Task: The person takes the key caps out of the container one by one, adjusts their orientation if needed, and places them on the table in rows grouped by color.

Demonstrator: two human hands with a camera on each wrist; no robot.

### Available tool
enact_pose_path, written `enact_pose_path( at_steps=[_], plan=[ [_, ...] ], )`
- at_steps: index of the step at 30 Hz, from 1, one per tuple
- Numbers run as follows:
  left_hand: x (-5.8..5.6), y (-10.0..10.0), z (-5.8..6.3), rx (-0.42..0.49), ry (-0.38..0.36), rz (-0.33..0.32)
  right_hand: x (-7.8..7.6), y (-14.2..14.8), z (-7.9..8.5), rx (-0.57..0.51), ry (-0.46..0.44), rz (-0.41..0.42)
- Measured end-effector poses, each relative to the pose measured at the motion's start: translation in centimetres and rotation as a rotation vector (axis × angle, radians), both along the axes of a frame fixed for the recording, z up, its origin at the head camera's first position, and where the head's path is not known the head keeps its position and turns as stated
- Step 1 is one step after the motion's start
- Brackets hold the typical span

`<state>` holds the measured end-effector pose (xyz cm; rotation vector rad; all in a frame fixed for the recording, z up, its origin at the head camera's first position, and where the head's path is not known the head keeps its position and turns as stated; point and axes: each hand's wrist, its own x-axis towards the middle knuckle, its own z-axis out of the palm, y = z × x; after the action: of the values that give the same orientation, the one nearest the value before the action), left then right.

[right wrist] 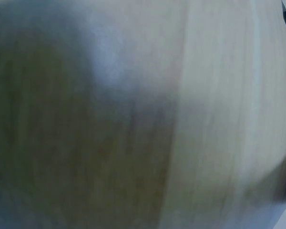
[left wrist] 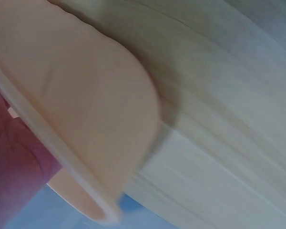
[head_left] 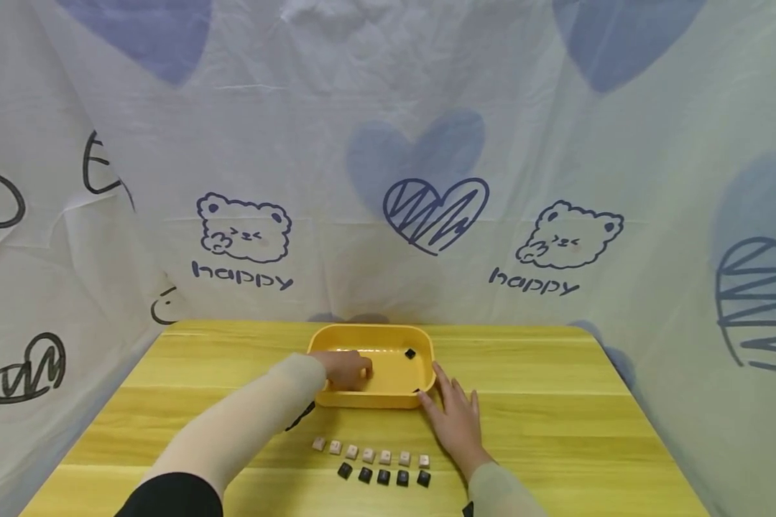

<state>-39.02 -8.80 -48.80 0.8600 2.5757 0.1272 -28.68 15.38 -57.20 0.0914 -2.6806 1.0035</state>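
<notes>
A yellow plastic tray (head_left: 375,401) stands near the table's back edge. My left hand (head_left: 345,370) reaches over its left side, fingers bent down inside; what they hold, if anything, is hidden. In the left wrist view, a small pale piece (left wrist: 13,112) shows beside that hand, behind the tray wall (left wrist: 105,95). With fingers extended, my right hand (head_left: 455,420) touches the tray's right front corner. One black keycap (head_left: 410,353) lies inside at the right. Before the tray run a row of white keycaps (head_left: 368,455) and a row of black keycaps (head_left: 384,477).
The wooden table (head_left: 543,402) extends to both sides of the tray. A white cloth (head_left: 336,237) printed with hearts and bears hangs behind it and along the sides. The right wrist view shows mostly blurred tabletop (right wrist: 219,119).
</notes>
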Motion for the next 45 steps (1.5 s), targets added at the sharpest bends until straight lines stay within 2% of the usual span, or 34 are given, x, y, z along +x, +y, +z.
enact_pose_path(
  at_steps=[3, 8, 14, 21, 27, 29, 34, 41, 45],
  plan=[
    [0.2, 1.2, -0.2, -0.009, 0.082, -0.085, 0.0, -0.2, -0.1, 0.002, -0.006, 0.000],
    [0.9, 2.5, -0.2, -0.027, 0.124, -0.158, 0.1, -0.3, -0.1, -0.006, -0.003, 0.003],
    [0.8, 2.0, 0.5, -0.004, 0.119, -0.136, 0.0, 0.1, 0.4, -0.044, -0.024, 0.024],
    [0.4, 0.6, 1.5, 0.004, 0.091, -0.125, -0.8, -0.5, 2.7, -0.227, -0.039, 0.022],
    [1.2, 0.2, 2.5, 0.013, 0.029, -0.074, -1.4, -1.4, 4.1, -0.298, -0.117, 0.034],
    [1.5, 0.0, 2.6, 0.025, 0.014, -0.065, -1.3, -1.8, 4.2, -0.309, -0.134, 0.045],
    [1.3, -0.7, 2.5, 0.057, 0.050, -0.069, -0.8, -2.2, 4.2, -0.336, -0.104, 0.032],
    [1.9, -0.9, 4.3, 0.081, 0.079, -0.071, 0.1, -2.8, 3.7, -0.285, -0.025, 0.011],
    [2.1, -0.3, 4.5, 0.071, 0.112, -0.086, 0.3, -3.0, 3.3, -0.270, 0.000, -0.005]
  ],
)
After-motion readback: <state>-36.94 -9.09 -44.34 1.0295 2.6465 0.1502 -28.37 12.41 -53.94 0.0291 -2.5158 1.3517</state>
